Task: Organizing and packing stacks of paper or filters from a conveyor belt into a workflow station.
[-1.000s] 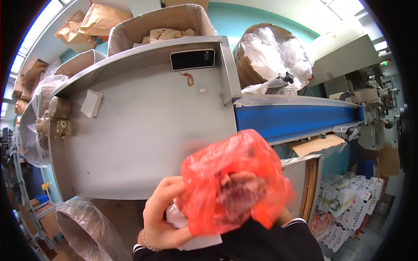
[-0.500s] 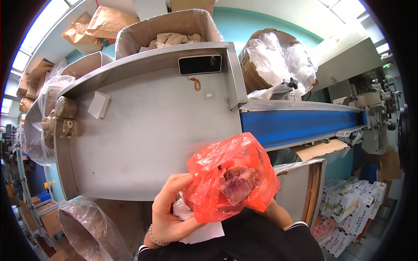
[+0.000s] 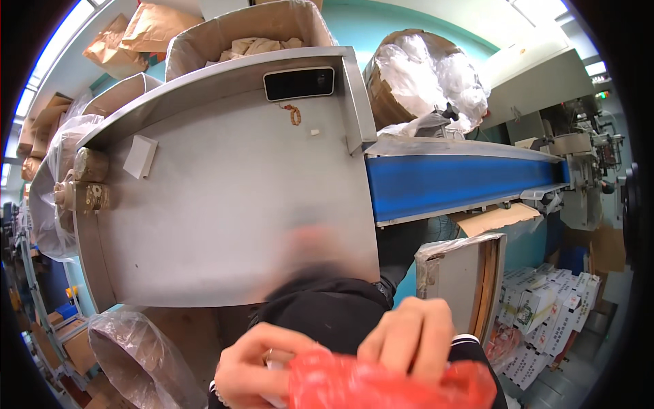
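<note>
At the lower edge, my left hand [image 3: 262, 365] grips the left end of a red plastic bag [image 3: 388, 387]. A ring and a beaded bracelet show on this hand, and a bit of white paper [image 3: 275, 368] peeks out between its fingers. Closed over the bag's upper side is my right hand [image 3: 412, 337], fingers bent down into the thin plastic. The bag is bunched and partly cut off by the frame's edge. Its contents are hidden now; the earlier frame showed a purplish-brown lump inside.
Ahead lies a steel tray table [image 3: 225, 204] with a phone [image 3: 298, 83], a bead bracelet [image 3: 294, 114], a white card [image 3: 141, 157] and jars [image 3: 88, 194]. A blue conveyor belt [image 3: 463, 184] runs off right. Lined bins [image 3: 139, 361] and white boxes [image 3: 552, 307] stand around.
Both hands have brought the red bag down toward my body. My right hand has come from beneath the bag to its top, and the lump is out of sight. The view has shifted slightly.
</note>
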Available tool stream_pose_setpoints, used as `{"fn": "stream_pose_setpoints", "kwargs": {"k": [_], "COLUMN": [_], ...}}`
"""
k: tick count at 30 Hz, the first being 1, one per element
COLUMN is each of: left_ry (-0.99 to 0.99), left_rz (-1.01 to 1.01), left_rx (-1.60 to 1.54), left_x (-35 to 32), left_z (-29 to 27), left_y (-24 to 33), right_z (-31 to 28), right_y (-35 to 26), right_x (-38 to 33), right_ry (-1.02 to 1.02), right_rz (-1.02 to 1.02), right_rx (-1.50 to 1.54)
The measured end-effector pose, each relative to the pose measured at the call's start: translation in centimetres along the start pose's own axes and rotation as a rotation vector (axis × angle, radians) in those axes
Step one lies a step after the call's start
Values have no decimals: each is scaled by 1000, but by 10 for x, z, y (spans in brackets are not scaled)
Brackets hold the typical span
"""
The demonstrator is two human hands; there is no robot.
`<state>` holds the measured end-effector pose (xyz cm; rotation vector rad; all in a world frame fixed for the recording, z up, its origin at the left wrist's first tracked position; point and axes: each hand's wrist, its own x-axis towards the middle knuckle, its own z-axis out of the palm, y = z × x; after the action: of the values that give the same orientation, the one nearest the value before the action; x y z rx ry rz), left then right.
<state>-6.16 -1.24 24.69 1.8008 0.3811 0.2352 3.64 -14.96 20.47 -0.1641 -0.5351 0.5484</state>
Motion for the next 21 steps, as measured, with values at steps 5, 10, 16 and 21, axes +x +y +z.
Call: {"fn": "stream_pose_setpoints", "kwargs": {"k": [5,10,16,21], "left_ry": [204,130,-75,-133], "left_rz": [1,-185,309,340], "left_rx": [-400,-171,-780,-716], "left_x": [-23,-20,-1,6], "left_z": [7,9,8,5], "left_y": [2,9,-12,-13], "right_z": [0,27,9,3], "right_y": [-21,31,-23,-23], "right_x": [11,14,23,34], "right_ry": [-218,52,-324,-379], "right_rz": [129,-790,-20,55], "right_rx": [-17,-24,-135,-106]}}
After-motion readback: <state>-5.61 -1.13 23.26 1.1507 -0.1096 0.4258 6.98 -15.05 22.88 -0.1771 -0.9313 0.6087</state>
